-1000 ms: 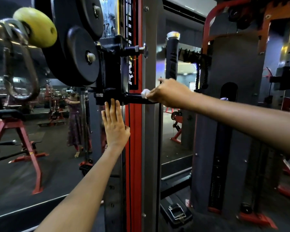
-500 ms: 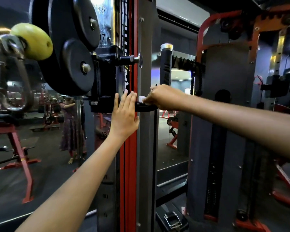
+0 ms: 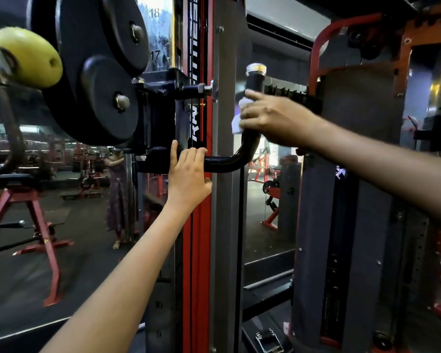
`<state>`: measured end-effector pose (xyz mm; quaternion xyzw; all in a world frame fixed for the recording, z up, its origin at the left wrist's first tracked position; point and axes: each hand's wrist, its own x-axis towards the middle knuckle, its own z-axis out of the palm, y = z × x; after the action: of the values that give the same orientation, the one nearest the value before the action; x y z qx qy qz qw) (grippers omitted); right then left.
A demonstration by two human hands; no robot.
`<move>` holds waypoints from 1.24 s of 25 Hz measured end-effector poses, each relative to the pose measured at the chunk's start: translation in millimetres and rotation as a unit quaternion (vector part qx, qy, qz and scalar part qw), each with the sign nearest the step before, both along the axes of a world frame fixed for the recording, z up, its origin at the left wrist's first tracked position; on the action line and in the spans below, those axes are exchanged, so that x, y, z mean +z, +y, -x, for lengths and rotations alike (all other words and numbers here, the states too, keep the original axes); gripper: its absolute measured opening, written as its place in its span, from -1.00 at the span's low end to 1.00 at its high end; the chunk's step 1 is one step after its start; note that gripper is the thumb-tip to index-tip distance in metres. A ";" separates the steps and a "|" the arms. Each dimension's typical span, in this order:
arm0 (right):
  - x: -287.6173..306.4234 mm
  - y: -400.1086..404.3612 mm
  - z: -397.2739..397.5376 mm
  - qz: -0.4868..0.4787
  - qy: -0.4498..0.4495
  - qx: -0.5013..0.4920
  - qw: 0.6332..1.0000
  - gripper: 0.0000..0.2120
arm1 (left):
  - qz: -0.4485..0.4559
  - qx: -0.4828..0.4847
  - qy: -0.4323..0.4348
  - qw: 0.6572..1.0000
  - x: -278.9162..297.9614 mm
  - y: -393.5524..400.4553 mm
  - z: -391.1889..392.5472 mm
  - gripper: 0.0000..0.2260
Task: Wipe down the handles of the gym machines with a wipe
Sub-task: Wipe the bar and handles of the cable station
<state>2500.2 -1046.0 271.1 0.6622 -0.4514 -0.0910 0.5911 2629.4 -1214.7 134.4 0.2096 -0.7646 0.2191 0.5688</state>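
Now | R hand (image 3: 273, 121) fingers curled, gripping wipe (image 3: 237, 124) round handle (image 3: 250, 146) | L hand (image 3: 189, 174) fingers straight, touching handle base

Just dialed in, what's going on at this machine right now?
A person is wiping a gym machine's black L-shaped handle. The right hand wraps a white wipe around the handle's upright part, just below the metal-capped top. The left hand rests with straight fingers on the horizontal bar near the red upright.

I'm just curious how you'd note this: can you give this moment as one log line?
right hand: holds white wipe on upright part of black handle | left hand: fingers straight, resting on handle's horizontal part | step: wiping
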 end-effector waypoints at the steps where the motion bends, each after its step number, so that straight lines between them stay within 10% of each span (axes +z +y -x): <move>1: -18.1 -4.9 1.1 0.009 -0.015 0.017 1.000 -0.80 | -0.002 0.006 -0.002 1.000 0.8 0.3 0.1 -0.51; 6: -62.2 -17.3 7.7 -0.024 -0.061 0.105 0.992 -0.66 | -0.062 0.013 0.001 0.998 2.3 8.1 2.8 -0.66; 13: 32.8 12.0 18.8 -0.087 0.055 0.117 0.988 -0.69 | -0.109 0.000 0.020 0.994 0.2 16.5 6.1 -0.62; 22: -61.6 -6.2 29.4 0.155 -0.159 0.247 0.943 -0.77 | -0.112 0.001 0.045 0.993 -2.7 20.8 10.5 -0.59; 27: -2.9 -9.3 13.7 0.289 -0.213 0.263 0.896 -0.81 | -0.132 0.013 0.037 0.990 -0.7 25.1 9.5 -0.57; 31: -7.3 -17.0 15.9 0.235 -0.365 0.304 0.848 -0.79 | -0.152 0.015 0.019 0.988 1.9 29.3 7.4 -0.53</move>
<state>2484.3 -1063.0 263.9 0.5928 -0.4188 0.4500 0.5204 2622.0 -1185.4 136.2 0.3092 -0.7747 0.1050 0.5415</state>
